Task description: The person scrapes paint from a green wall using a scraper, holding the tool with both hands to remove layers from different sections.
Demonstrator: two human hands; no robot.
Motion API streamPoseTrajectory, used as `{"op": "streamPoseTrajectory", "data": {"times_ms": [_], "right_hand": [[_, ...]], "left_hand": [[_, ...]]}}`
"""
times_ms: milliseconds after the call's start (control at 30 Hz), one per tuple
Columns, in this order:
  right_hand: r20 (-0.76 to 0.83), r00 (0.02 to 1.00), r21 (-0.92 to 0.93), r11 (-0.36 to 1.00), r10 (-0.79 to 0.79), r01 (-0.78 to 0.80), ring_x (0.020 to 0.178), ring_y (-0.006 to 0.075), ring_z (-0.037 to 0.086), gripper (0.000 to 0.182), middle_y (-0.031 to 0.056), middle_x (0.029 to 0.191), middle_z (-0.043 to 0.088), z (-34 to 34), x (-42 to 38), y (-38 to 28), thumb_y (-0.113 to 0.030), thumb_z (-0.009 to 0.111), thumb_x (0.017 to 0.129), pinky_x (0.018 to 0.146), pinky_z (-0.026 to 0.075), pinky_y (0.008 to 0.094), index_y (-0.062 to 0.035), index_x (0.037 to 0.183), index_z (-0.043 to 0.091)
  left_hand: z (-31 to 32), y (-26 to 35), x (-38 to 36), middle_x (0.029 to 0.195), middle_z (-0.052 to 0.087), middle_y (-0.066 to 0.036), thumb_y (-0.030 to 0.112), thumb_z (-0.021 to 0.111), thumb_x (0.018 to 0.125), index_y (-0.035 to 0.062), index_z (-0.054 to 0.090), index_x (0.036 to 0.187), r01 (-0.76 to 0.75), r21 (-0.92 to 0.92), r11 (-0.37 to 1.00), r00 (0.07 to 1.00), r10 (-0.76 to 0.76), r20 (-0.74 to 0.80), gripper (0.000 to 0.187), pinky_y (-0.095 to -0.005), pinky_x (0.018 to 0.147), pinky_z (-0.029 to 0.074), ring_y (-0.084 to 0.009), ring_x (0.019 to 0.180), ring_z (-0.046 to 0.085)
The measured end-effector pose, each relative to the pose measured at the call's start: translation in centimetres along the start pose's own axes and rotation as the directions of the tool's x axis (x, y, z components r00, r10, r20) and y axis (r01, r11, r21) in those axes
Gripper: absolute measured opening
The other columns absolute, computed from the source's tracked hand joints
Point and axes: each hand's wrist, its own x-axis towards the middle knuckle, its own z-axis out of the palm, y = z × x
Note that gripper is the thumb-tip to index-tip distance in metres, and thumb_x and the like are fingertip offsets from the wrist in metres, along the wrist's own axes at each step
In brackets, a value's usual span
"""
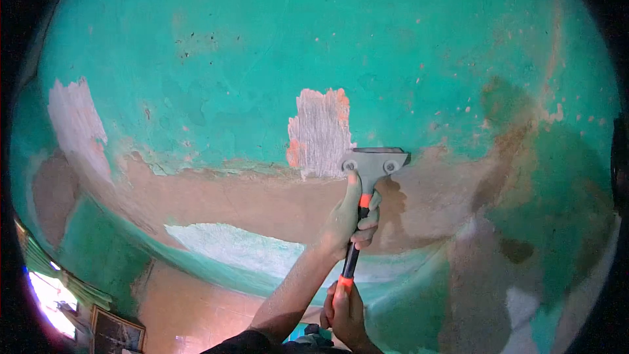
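A long-handled scraper with a wide grey head and a black and orange handle is held up against the green wall. My left hand is closed round the upper handle, its thumb laid along the grey head. Lower down, my right hand grips the orange end of the handle. The head's top edge lies at the border of the green paint and a brown bare band, just right of a scraped pale patch. Dust whitens my left hand and forearm.
Another scraped patch is at the far left of the wall. Below the brown band runs a whitish area. At lower left are a bright window, a green curtain and a framed picture.
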Motion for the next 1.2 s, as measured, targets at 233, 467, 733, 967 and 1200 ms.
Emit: {"op": "streamPoseTrajectory", "data": {"times_ms": [233,467,733,967,1200], "right_hand": [[-0.029,0.999,-0.031,0.999,-0.023,0.022,0.04,0.0106,0.037,0.029,0.0004,0.055,0.037,0.2,0.0,0.5,-0.035,0.039,0.101,0.039,0.037,0.0275,-0.0059,0.099,0.042],[-0.053,0.993,-0.111,0.989,-0.102,0.096,0.039,0.0107,0.037,0.027,0.0008,0.054,0.038,0.6,1.1,0.4,-0.032,0.038,0.101,0.038,0.034,0.0276,-0.0057,0.1,0.043],[-0.014,0.986,-0.072,0.984,-0.165,0.163,0.039,0.0118,0.037,0.028,0.0031,0.057,0.04,0.9,1.2,0.4,-0.033,0.038,0.101,0.038,0.034,0.0272,-0.0064,0.109,0.038],[-0.052,0.99,-0.031,0.991,-0.134,0.132,0.038,0.0146,0.039,0.08,0.0077,0.059,0.045,1.4,0.6,1.0,-0.037,0.04,0.1,0.038,0.036,0.0284,-0.0109,0.147,-0.019],[-0.092,0.975,-0.13,0.973,-0.202,0.189,0.038,0.013,0.036,0.075,0.0045,0.054,0.04,1.9,0.5,0.5,-0.034,0.038,0.1,0.037,0.033,0.026,-0.004,0.149,-0.01]], "left_hand": [[-0.6,0.1,0.2,0.048,0.028,0.006,0.071,0.022,0.091,0.0145,0.041,0.079,-0.017,-0.041,0.999,1.0,0.018,0.021,0.061,-0.0213,0.027,0.023,-0.0049,0.029,0.025],[-0.5,1.0,0.6,0.051,0.03,0.005,0.069,0.023,0.092,0.0135,0.043,0.083,-0.031,-0.071,0.997,0.996,0.037,0.087,0.06,-0.0214,0.028,0.025,-0.0062,0.029,0.026],[-0.3,1.7,0.6,0.059,0.033,0.005,0.067,0.025,0.093,0.0138,0.042,0.086,-0.073,-0.11,0.991,0.985,0.089,0.149,0.057,-0.0201,0.027,0.021,-0.0052,0.033,0.023],[-0.5,1.1,0.1,0.057,0.028,0.006,0.069,0.025,0.092,0.0154,0.042,0.084,0.064,-0.052,0.997,0.995,-0.059,0.086,0.056,-0.02,0.027,0.018,-0.0031,0.034,0.019],[-0.8,0.9,0.0,0.058,0.029,0.006,0.069,0.027,0.091,0.0155,0.043,0.084,0.03,-0.088,0.996,0.994,-0.021,0.107,0.057,-0.0191,0.027,0.019,-0.0032,0.035,0.021]]}}
